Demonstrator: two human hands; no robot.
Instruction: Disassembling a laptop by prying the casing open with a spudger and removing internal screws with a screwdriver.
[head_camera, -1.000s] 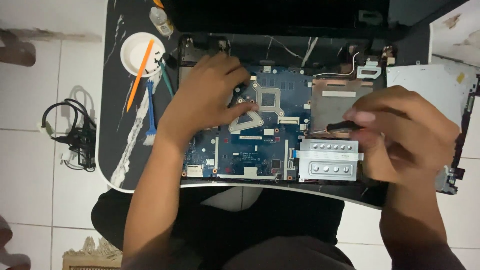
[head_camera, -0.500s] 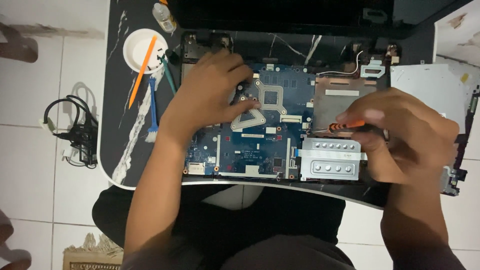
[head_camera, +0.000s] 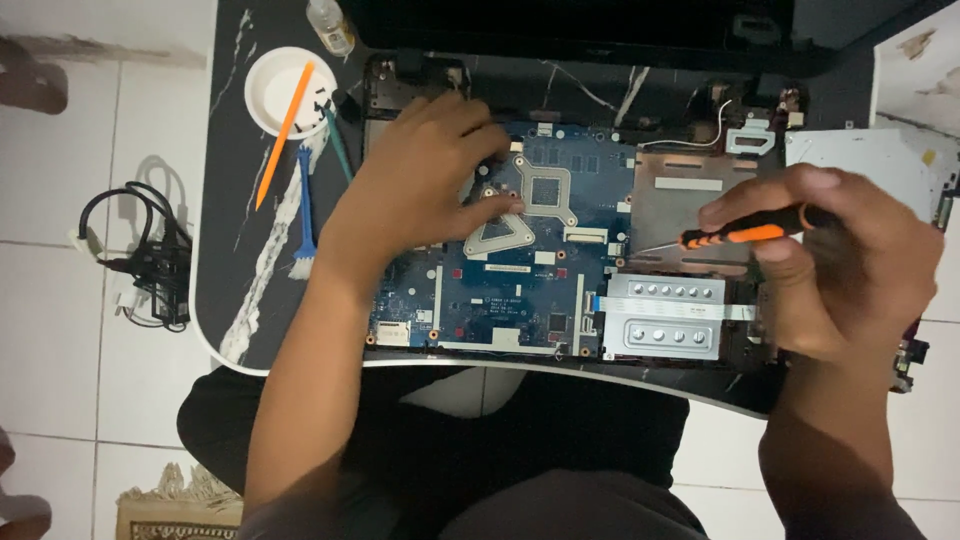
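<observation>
Here, notes from the head view:

Left hand: the left hand (head_camera: 425, 180) is lying palm down on the upper left of the board (head_camera: 520, 275), fingers spread and curled lightly, holding nothing; it is probably pressing to keep the board from shifting under the tool.

Right hand: the right hand (head_camera: 850, 265) is wrapping tightly round a screwdriver (head_camera: 745, 235), thumb and forefinger pinching near the front of the handle, likely for fine control of the tip.

Screwdriver: orange and black handle lying almost level, thin shaft pointing left, tip sitting at the left edge of the brown plate (head_camera: 690, 215). Whether it is touching a screw, I cannot tell.

Board: blue, sitting in the open black laptop base (head_camera: 400, 80) on the dark marbled table (head_camera: 230, 210), between the two hands; a silver bracket (head_camera: 520, 205) is framing the chip just beside the left fingers.

Drive bay: a silver drive cage (head_camera: 660, 320) is lying below the brown plate, a flat ribbon cable (head_camera: 720, 310) crossing it.

Left of base: a white dish (head_camera: 265, 100) is holding small dark bits, seemingly screws, kept out of the work area; an orange pry stick (head_camera: 280, 135) is leaning across it, a blue brush (head_camera: 303, 215) lying just beside.

Top edge: a small bottle (head_camera: 330, 25) is standing near the dish.

Floor: black cables (head_camera: 150, 260) are bundled on white tiles, well apart from the table work.
</observation>
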